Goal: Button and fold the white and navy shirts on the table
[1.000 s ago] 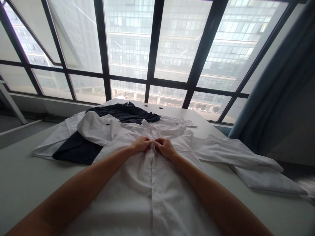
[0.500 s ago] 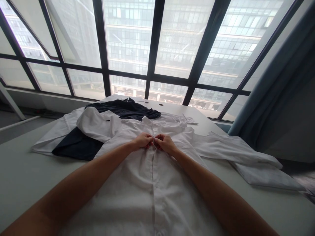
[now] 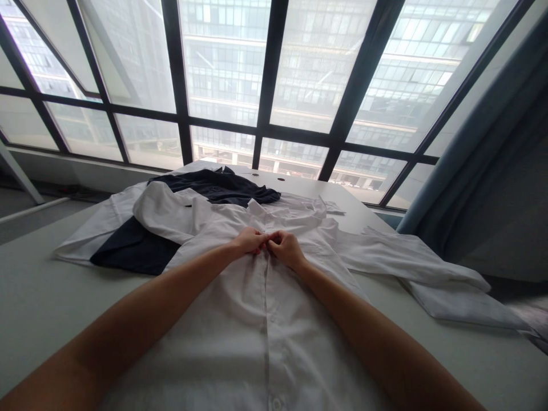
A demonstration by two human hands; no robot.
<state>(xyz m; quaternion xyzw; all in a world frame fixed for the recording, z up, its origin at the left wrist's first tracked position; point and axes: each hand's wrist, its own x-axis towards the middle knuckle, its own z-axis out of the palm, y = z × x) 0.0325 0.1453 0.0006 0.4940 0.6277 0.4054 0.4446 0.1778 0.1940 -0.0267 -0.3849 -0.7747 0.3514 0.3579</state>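
Observation:
A white button-up shirt (image 3: 222,319) lies spread front side up, its collar at the far end and its front opening running toward me. My left hand (image 3: 250,241) pinches the front edge of the shirt on the upper chest. Touching it from the other side, my right hand (image 3: 286,248) is closed on the opposite front edge. The fingertips of both hands meet at the placket, and whatever button sits between them is hidden. Near the bottom of the view a white button (image 3: 277,404) shows on the placket.
Dark navy garments (image 3: 214,185) lie beyond and left of the shirt, a navy piece (image 3: 135,251) partly under its sleeve. More white clothing (image 3: 466,305) rests at the right on the white table (image 3: 34,302). Windows line the far side; a blue-grey curtain (image 3: 475,148) hangs right.
My hands have drawn together until their fingertips meet, the right one tilting slightly over the placket. The shirt and the other clothes lie as before.

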